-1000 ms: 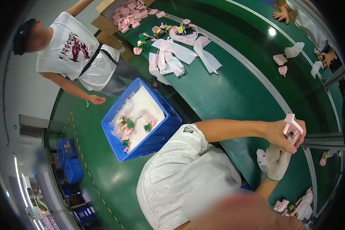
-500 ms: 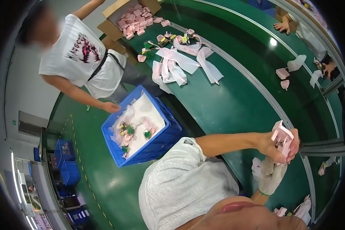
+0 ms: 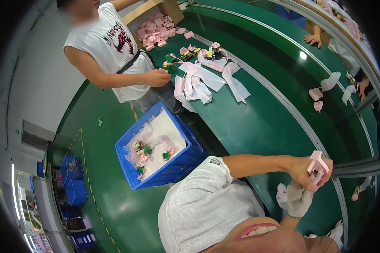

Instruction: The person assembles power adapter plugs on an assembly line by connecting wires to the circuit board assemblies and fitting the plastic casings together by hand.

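My bare left hand is closed around a pale pink plastic housing, whose prongs stick out above the fingers. Just below it, my right hand, in a whitish knitted glove, has its fingers curled up against the left hand. Whatever the gloved fingers grip is hidden. A translucent white wrapper lies on the green work surface beside the glove. Further up that surface lie pink parts with green circuit boards and several white film strips.
A blue crate with boards and wrappers stands on the floor to the left. A co-worker stands beyond it, near a cardboard box of pink parts. A metal post rises near my hands. Another person's hand rests across the line.
My hands have shifted slightly down in view and the pink housing has turned. The co-worker's hand has moved from above the blue crate to the boards on the work surface.
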A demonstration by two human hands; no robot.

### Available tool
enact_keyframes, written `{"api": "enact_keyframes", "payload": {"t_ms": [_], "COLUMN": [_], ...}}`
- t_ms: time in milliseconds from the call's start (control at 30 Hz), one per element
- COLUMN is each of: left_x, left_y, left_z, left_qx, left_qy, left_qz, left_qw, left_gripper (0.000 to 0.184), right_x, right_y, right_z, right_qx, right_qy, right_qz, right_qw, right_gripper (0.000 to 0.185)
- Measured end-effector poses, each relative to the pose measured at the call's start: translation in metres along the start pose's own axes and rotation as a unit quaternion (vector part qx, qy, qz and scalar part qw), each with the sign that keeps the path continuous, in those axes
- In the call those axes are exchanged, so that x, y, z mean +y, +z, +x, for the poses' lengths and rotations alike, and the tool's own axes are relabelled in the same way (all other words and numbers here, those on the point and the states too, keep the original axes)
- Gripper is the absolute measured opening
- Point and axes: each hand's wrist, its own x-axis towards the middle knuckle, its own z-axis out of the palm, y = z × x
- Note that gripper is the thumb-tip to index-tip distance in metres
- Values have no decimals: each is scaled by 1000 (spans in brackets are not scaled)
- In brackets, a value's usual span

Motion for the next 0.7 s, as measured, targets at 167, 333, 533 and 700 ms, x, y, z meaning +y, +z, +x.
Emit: {"api": "enact_keyframes", "payload": {"t_ms": [167,333,533,700], "left_x": [-11,-10,-20,-11], "left_y": [6,13,-21,-44], "left_z": [-6,-7,-4,-15], "left_qx": [9,8,92,117], "left_qy": [46,51,-47,-180], "left_qz": [-122,-214,-30,101], "left_qw": [991,976,994,971], "left_gripper": [39,41,44,47], "right_x": [6,-4,-41,-60], "right_y": [43,79,49,64], "right_z": [-7,-2,23,32], "right_qx": [121,199,92,169], "right_qy": [-75,-106,35,-119], "right_qz": [-85,-244,-170,-572], "right_qw": [986,943,981,794], "right_gripper": [41,32,45,44]}}
